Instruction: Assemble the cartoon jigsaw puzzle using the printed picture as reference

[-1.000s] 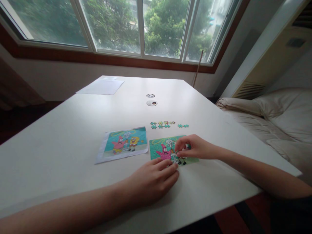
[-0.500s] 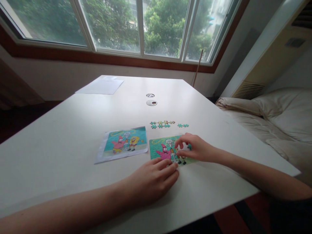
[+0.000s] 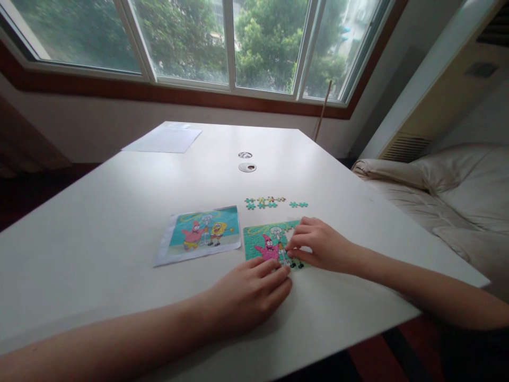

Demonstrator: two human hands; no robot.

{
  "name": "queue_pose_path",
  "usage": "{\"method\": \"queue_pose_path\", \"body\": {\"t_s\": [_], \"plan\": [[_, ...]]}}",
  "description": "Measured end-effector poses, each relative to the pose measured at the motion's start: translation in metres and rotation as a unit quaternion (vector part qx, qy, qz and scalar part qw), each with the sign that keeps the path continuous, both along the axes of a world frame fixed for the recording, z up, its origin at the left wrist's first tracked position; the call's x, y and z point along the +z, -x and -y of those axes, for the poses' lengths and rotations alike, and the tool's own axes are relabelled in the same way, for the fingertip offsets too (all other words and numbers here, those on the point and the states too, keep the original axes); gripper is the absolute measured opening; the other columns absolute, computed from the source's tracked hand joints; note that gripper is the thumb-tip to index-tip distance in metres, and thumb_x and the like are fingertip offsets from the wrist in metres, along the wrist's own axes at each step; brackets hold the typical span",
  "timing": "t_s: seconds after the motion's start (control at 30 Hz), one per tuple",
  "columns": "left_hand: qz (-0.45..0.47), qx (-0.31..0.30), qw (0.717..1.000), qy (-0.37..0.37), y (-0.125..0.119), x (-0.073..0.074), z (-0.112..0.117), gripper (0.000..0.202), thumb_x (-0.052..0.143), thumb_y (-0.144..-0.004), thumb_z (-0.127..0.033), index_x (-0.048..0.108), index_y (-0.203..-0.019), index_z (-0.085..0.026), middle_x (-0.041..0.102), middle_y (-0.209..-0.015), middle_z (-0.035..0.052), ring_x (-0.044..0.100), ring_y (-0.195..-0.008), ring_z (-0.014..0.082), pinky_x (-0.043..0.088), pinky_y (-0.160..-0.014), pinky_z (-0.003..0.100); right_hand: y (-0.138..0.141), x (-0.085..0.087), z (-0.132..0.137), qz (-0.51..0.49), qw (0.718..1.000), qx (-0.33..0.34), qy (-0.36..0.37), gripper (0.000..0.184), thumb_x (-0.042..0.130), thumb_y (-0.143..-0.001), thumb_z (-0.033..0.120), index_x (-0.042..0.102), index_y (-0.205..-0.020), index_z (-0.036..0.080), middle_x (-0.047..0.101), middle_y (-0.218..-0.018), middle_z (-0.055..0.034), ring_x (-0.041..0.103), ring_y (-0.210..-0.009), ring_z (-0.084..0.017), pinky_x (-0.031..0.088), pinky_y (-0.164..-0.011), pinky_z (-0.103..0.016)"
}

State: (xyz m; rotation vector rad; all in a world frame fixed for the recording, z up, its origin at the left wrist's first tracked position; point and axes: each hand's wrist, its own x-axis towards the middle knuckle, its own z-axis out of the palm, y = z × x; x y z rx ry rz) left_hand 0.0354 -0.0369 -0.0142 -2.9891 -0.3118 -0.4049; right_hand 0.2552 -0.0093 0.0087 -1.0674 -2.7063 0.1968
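Note:
A cartoon jigsaw puzzle (image 3: pixel 265 241) lies on the white table (image 3: pixel 119 212) in front of me. My right hand (image 3: pixel 318 245) rests on its right half, fingers bent and pressing down on the pieces. My left hand (image 3: pixel 246 294) lies flat on the table, fingertips touching the puzzle's near edge. A printed reference picture (image 3: pixel 202 233) of the same cartoon lies just left of the puzzle. Several loose puzzle pieces (image 3: pixel 265 202) sit in a row behind the puzzle, with a short strip (image 3: pixel 298 204) to their right.
A white sheet of paper (image 3: pixel 163 140) lies at the table's far left. Two round cable ports (image 3: pixel 247 162) sit in the table's middle. A cushioned sofa (image 3: pixel 449 191) stands to the right. Windows run along the far wall.
My right hand has lowered from a raised pinch over the puzzle to lying pressed on its right part. My left hand has stayed in place.

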Motion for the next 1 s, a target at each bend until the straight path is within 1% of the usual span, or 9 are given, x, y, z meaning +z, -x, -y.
{"method": "queue_pose_path", "body": {"t_s": [0.07,0.2,0.3,0.43,0.53,0.63,0.8,0.9,1.0], "plan": [[0.001,0.001,1.000,-0.005,0.000,0.000,0.000,0.028,0.031,-0.092,-0.013,0.054,-0.108,-0.010,0.056,-0.116,0.0100,0.054,-0.094,0.0230,0.046,-0.076,0.036,-0.003,0.006,-0.003,0.010,0.999,0.025,0.017,0.019,0.052,-0.084,0.028,0.067,-0.079,0.019,0.063,-0.073,-0.0048,0.049,-0.073,-0.016,0.036,-0.072,-0.030],[-0.006,-0.001,1.000,-0.018,-0.001,0.004,0.001,0.029,0.030,-0.092,-0.012,0.055,-0.106,-0.010,0.058,-0.112,0.0100,0.055,-0.093,0.0223,0.046,-0.077,0.035,-0.020,0.019,-0.013,-0.010,0.993,0.072,0.089,0.021,0.052,-0.085,0.031,0.066,-0.096,0.021,0.064,-0.090,-0.0062,0.052,-0.085,-0.016,0.039,-0.080,-0.030],[-0.023,-0.004,0.999,-0.023,-0.002,0.008,0.001,0.028,0.031,-0.092,-0.012,0.055,-0.106,-0.010,0.058,-0.112,0.0103,0.055,-0.092,0.0215,0.045,-0.078,0.035,-0.040,0.021,-0.017,-0.026,0.993,0.040,0.109,0.032,0.056,-0.081,0.037,0.061,-0.108,0.020,0.061,-0.102,-0.0086,0.052,-0.095,-0.018,0.040,-0.086,-0.033],[-0.038,0.006,0.999,0.004,-0.002,0.009,-0.002,0.027,0.033,-0.092,-0.014,0.053,-0.109,-0.011,0.056,-0.115,0.0101,0.054,-0.097,0.0212,0.043,-0.084,0.035,-0.060,0.013,-0.016,-0.017,0.993,-0.015,0.117,0.057,0.061,-0.074,0.047,0.049,-0.124,0.021,0.051,-0.120,-0.0123,0.045,-0.110,-0.024,0.036,-0.094,-0.039],[-0.021,0.061,0.997,0.046,-0.003,0.006,-0.006,0.033,0.041,-0.090,-0.024,0.046,-0.120,-0.012,0.052,-0.123,0.0113,0.049,-0.109,0.0246,0.040,-0.090,0.038,-0.065,0.006,-0.013,0.000,0.992,-0.032,0.124,0.071,0.062,-0.070,0.052,0.043,-0.130,0.021,0.047,-0.126,-0.0134,0.042,-0.115,-0.027,0.033,-0.098,-0.043],[-0.017,0.107,0.991,0.082,-0.002,0.003,-0.009,0.047,0.044,-0.087,-0.036,0.038,-0.128,-0.014,0.043,-0.133,0.0124,0.042,-0.118,0.0286,0.036,-0.095,0.043,-0.064,0.002,-0.012,0.021,0.991,-0.041,0.125,0.074,0.062,-0.068,0.056,0.044,-0.129,0.018,0.046,-0.127,-0.0144,0.041,-0.115,-0.027,0.032,-0.098,-0.044],[-0.026,0.105,0.988,0.106,-0.002,0.003,-0.011,0.046,0.039,-0.088,-0.039,0.039,-0.128,-0.015,0.045,-0.132,0.0117,0.042,-0.118,0.0294,0.034,-0.095,0.044,-0.063,0.008,-0.015,0.037,0.993,-0.029,0.107,0.069,0.062,-0.068,0.056,0.049,-0.124,0.018,0.049,-0.124,-0.0133,0.044,-0.111,-0.026,0.034,-0.096,-0.042],[-0.022,0.103,0.988,0.111,-0.002,0.003,-0.011,0.046,0.039,-0.089,-0.037,0.039,-0.128,-0.015,0.045,-0.132,0.0118,0.041,-0.118,0.0296,0.034,-0.095,0.045,-0.060,0.013,-0.029,0.026,0.996,-0.010,0.090,0.049,0.057,-0.077,0.049,0.056,-0.115,0.019,0.056,-0.116,-0.0109,0.049,-0.106,-0.023,0.037,-0.092,-0.039],[-0.016,0.100,0.988,0.118,-0.002,0.003,-0.010,0.045,0.039,-0.089,-0.037,0.038,-0.129,-0.015,0.045,-0.132,0.0116,0.041,-0.119,0.0292,0.034,-0.095,0.045,-0.054,0.015,-0.057,0.014,0.998,-0.009,0.055,0.029,0.052,-0.083,0.036,0.063,-0.105,0.020,0.063,-0.104,-0.0082,0.055,-0.096,-0.020,0.040,-0.086,-0.035]]}}
